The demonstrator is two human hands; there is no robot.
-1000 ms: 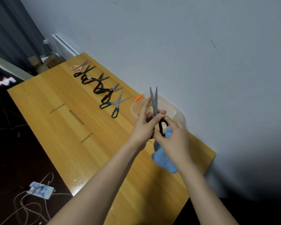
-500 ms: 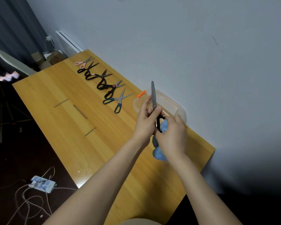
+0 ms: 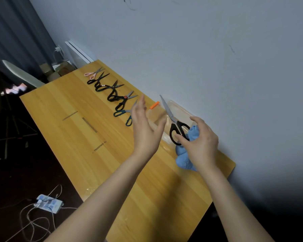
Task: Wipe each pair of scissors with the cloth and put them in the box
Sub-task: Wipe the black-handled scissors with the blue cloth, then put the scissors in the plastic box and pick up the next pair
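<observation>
Hands: we see both bare hands raised over the right end of the wooden table [image 3: 80, 140], apart from each other with a clear gap between them.
Left hand: our left hand [image 3: 144, 130] touches nothing. Its fingers are straight and close together, pointing up and away, with the palm turned toward the right hand.
Right hand: our right hand [image 3: 202, 144] holds the black-handled scissors [image 3: 179, 130] by the handle loops. The thumb lies across the lower loop and the other fingers are spread and curved above it.
Cloth: the blue cloth [image 3: 183, 160] is bunched in that same right hand, under the palm and against the handles. One fold hangs down toward the tabletop.
Scissors in hand: the blades are closed and slant up and to the left, over the clear plastic box [image 3: 180, 110]. We cannot tell whether they touch it.
Box: it stands on the table against the grey wall [image 3: 217, 67], behind the gap between our hands, with an orange latch [image 3: 154, 105] at its left end.
Other scissors: a row lies along the wall side of the table, left of the box. The teal-handled pair [image 3: 120, 113] is nearest and partly hidden by the left hand, and the pink-handled pair [image 3: 90, 74] is farthest.
Forearms: both reach up from the bottom edge.
</observation>
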